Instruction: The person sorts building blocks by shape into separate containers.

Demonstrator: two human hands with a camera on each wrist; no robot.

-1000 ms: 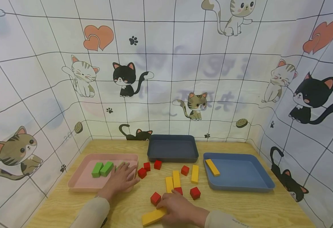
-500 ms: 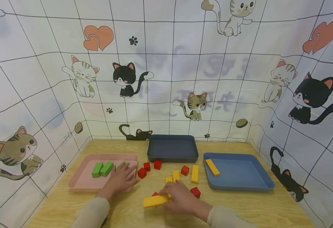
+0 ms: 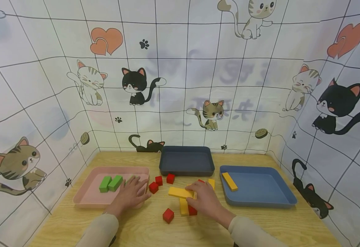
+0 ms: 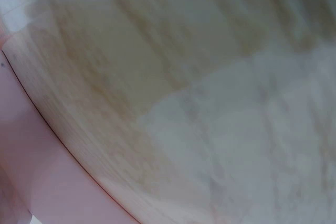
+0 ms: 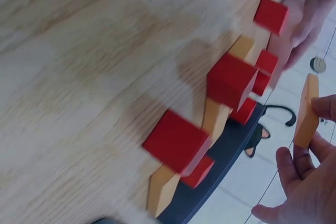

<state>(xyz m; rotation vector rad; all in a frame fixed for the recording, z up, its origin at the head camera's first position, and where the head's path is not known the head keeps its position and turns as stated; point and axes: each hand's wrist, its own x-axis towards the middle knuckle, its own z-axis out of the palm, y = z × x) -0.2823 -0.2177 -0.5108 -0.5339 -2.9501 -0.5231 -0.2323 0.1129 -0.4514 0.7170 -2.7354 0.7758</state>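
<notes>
My right hand (image 3: 207,199) pinches one end of a long yellow block (image 3: 178,192), which points left above the other blocks. In the right wrist view, the thumb and fingers hold this yellow block (image 5: 303,114) clear of the table. Underneath, another yellow block (image 3: 183,207) lies beside a red cube (image 3: 192,210); the hand partly covers more blocks behind. My left hand (image 3: 132,192) rests with spread fingers over the right side of the pink tray (image 3: 84,195). Two green blocks (image 3: 115,183) sit left of its fingers, and a bit more green shows beneath them.
A dark grey tray (image 3: 187,173) stands at the back middle. The blue tray (image 3: 260,202) on the right holds one yellow block (image 3: 230,181). Red cubes (image 3: 153,187) lie between the pink and grey trays, and another red cube (image 3: 168,215) lies nearer the front.
My right hand has lifted the yellow block from the table's front and carried it away from me, slightly rightward, over the middle blocks. The left hand has stayed still.
</notes>
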